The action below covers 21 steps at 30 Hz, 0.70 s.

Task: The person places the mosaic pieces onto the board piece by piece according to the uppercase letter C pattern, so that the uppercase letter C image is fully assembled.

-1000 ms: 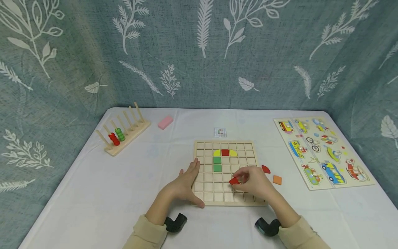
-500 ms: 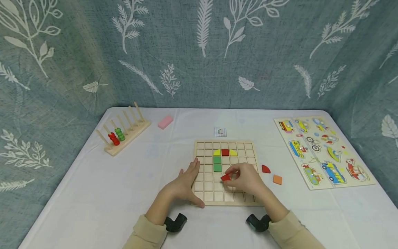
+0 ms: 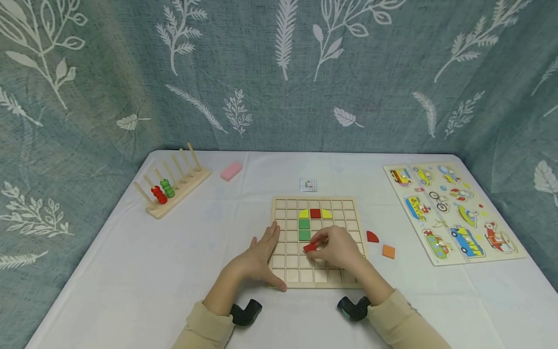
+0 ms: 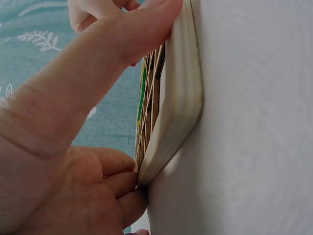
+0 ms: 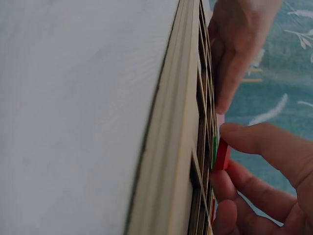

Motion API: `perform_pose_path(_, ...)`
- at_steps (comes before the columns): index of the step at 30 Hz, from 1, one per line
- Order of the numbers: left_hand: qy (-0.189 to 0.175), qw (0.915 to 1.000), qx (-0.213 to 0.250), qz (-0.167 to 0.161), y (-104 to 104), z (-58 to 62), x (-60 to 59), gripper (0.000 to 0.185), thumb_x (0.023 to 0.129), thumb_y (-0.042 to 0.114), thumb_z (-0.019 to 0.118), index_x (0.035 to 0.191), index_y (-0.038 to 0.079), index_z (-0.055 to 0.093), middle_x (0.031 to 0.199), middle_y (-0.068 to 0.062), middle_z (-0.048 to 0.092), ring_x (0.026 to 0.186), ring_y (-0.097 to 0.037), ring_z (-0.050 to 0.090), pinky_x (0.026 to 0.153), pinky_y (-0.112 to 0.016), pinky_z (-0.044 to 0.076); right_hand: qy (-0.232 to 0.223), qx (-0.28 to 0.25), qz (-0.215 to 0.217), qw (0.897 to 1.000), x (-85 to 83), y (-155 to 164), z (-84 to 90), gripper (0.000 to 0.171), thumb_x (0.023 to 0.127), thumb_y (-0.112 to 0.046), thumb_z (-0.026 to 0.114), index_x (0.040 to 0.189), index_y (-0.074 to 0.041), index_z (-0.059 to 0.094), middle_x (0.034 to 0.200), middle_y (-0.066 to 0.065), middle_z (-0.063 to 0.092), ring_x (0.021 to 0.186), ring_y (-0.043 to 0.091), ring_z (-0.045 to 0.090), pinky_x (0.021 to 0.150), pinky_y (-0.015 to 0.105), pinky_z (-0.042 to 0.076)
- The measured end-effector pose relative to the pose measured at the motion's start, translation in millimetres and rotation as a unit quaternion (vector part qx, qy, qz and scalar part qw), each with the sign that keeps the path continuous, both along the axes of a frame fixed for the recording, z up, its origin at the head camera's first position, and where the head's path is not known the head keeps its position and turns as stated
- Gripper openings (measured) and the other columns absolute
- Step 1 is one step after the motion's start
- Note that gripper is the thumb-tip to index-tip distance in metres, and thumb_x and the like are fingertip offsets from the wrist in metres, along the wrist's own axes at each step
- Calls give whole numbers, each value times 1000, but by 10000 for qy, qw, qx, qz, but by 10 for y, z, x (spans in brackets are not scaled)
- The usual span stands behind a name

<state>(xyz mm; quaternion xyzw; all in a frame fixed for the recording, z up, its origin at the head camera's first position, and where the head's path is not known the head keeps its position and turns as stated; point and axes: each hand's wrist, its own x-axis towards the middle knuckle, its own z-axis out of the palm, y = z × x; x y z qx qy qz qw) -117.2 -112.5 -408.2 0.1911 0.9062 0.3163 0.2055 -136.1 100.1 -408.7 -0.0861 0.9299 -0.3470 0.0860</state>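
My right hand (image 3: 337,246) pinches a small red block (image 3: 310,247) between thumb and fingers, above the wooden grid board (image 3: 292,275). The right wrist view shows this red block (image 5: 222,154) close to the grid surface; whether it touches is unclear. It lies just below two green squares (image 3: 304,230) in the grid. A red square (image 3: 315,214) between two yellow quarter-rounds (image 3: 326,214) sits above them. My left hand (image 3: 258,259) is spread along the board's left side, fingers against its edge. In the left wrist view its thumb (image 4: 122,39) rests on the board's edge.
Right of the board lie a red quarter-round (image 3: 372,236) and an orange square (image 3: 389,251). A small grid card (image 3: 308,184) is behind it. A peg stand (image 3: 178,194) with red and green beads and a pink block (image 3: 231,171) are left; a picture puzzle (image 3: 453,213) is right.
My right hand has moved left across the board with the red block, to the spot below the green squares. The left hand stays in place.
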Motion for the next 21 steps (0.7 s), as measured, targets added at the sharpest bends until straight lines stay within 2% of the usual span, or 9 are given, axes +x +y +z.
perform_pose_path(11, -39, 10000, 66, 3, 3, 6, 2, 128, 51, 30, 90, 144, -4, 9, 152, -14, -1, 139, -27, 2, 109, -51, 4, -203, 152, -84, 9996, -28, -44, 2, 18, 64, -19, 83, 73, -14, 68, 62, -6, 56, 61, 11, 49, 55, 25, 39)
perform_pose_path(21, 0, 10000, 48, -20, -5, -17, -10, 130, 50, 32, 90, 145, -3, 8, 152, -13, -1, 139, -26, 1, 109, -51, 3, -166, 163, -94, 9997, -43, -65, 3, 19, 64, -22, 83, 72, -15, 67, 58, -7, 54, 57, 10, 48, 51, 25, 36)
